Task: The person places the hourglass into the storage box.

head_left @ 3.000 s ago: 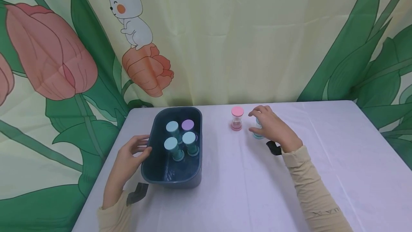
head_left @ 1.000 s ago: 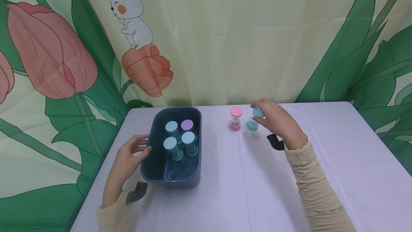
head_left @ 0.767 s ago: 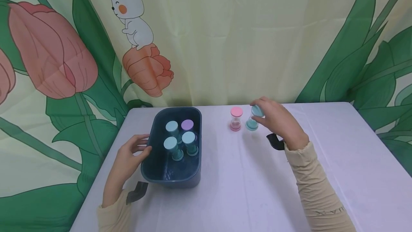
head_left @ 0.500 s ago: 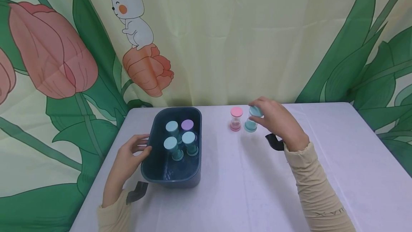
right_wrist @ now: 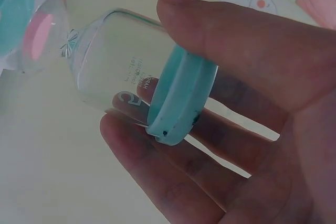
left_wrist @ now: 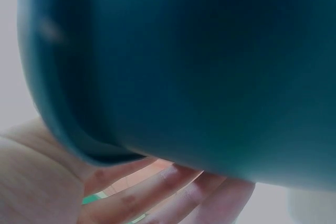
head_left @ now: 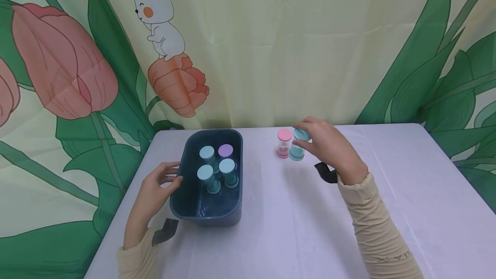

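A teal hourglass [head_left: 297,153] stands close beside a pink hourglass [head_left: 284,143] near the table's back edge. My right hand [head_left: 329,143] pinches the teal one by its top cap, thumb on the near side and fingers behind. In the right wrist view its cap [right_wrist: 184,97] sits between thumb and fingers, with a printed 5 on the clear glass. My left hand [head_left: 156,186] rests against the left side of a dark blue bin [head_left: 207,218], fingers extended along the outer wall. The left wrist view shows those fingers [left_wrist: 173,187] under the bin's rim.
Inside the bin stand several hourglasses, with teal caps [head_left: 205,172] and one purple cap [head_left: 225,150]. A white cloth covers the table [head_left: 279,236]. Behind it hangs a curtain [head_left: 302,46] printed with a rabbit, tulips and leaves.
My right hand has taken hold of the teal hourglass by its cap and moved it left, close to the pink one. The left hand and the bin have stayed put.
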A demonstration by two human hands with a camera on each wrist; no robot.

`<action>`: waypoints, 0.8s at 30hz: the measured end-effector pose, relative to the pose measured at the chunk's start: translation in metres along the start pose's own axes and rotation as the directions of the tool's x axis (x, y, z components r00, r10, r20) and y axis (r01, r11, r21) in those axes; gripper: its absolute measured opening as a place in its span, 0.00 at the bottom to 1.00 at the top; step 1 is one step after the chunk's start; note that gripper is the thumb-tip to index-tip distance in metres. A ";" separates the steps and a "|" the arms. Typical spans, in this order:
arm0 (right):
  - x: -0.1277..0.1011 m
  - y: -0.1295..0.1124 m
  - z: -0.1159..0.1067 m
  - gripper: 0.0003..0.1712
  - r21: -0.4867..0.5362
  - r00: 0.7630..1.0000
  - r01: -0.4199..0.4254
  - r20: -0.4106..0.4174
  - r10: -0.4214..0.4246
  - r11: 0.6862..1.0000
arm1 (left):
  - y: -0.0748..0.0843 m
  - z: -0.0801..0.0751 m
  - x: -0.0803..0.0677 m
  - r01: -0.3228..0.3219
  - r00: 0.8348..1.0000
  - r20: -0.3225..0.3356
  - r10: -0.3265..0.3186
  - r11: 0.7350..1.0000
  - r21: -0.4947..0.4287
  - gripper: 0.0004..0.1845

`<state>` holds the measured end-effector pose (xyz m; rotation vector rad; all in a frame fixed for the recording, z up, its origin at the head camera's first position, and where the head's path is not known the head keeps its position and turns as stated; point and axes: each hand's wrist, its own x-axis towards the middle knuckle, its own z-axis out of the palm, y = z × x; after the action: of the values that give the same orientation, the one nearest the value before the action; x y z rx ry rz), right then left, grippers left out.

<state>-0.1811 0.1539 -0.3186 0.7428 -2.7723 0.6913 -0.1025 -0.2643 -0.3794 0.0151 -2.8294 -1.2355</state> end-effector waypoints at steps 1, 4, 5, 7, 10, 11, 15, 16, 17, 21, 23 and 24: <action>0.000 -0.001 0.000 0.21 0.000 1.000 0.006 -0.005 -0.006 1.000 | 0.000 0.000 0.000 0.000 1.000 0.001 0.000 1.000 0.000 0.27; 0.001 -0.006 0.001 0.20 0.005 0.999 0.026 -0.020 -0.026 1.000 | 0.000 0.000 0.000 0.002 1.000 0.001 -0.002 1.000 -0.001 0.27; 0.001 -0.007 0.001 0.20 0.006 0.999 0.031 -0.025 -0.031 0.999 | 0.000 0.000 0.001 0.001 1.000 0.000 -0.001 1.000 0.001 0.27; 0.003 -0.010 0.002 0.20 0.012 0.999 0.041 -0.033 -0.041 0.999 | 0.000 0.000 0.001 0.000 1.000 -0.003 0.000 1.000 0.001 0.26; 0.005 -0.014 0.005 0.18 0.023 0.998 0.049 -0.038 -0.048 0.999 | 0.000 0.000 0.001 -0.002 1.000 -0.005 0.003 1.000 0.001 0.26; 0.006 -0.015 0.006 0.18 0.027 0.998 0.052 -0.038 -0.051 0.998 | 0.000 0.000 0.001 -0.003 1.000 -0.004 0.003 1.000 0.001 0.26; 0.008 -0.020 0.012 0.17 0.044 0.997 0.073 -0.043 -0.071 0.996 | 0.000 0.000 0.001 0.004 1.000 -0.001 -0.004 1.000 -0.002 0.26; 0.009 -0.021 0.013 0.18 0.047 0.996 0.078 -0.044 -0.076 0.996 | 0.001 0.000 0.001 0.007 1.000 0.000 -0.007 1.000 -0.004 0.26; 0.009 -0.023 0.014 0.18 0.048 0.996 0.084 -0.045 -0.082 0.995 | 0.001 0.000 0.001 0.009 1.000 0.002 -0.009 1.000 -0.003 0.26; 0.011 -0.030 0.017 0.20 0.045 0.995 0.092 -0.038 -0.090 0.995 | 0.001 0.000 0.000 0.011 1.000 0.007 -0.011 1.000 -0.004 0.26; 0.012 -0.034 0.018 0.20 0.045 0.995 0.093 -0.034 -0.091 0.995 | 0.001 0.000 0.000 0.009 1.000 0.009 -0.009 1.000 -0.005 0.26; 0.013 -0.036 0.019 0.21 0.044 0.995 0.092 -0.032 -0.091 0.995 | 0.001 0.000 0.000 0.008 1.000 0.008 -0.008 1.000 -0.007 0.26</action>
<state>-0.1746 0.1122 -0.3172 0.8557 -2.6849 0.7440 -0.1024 -0.2637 -0.3780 0.0216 -2.8342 -1.2498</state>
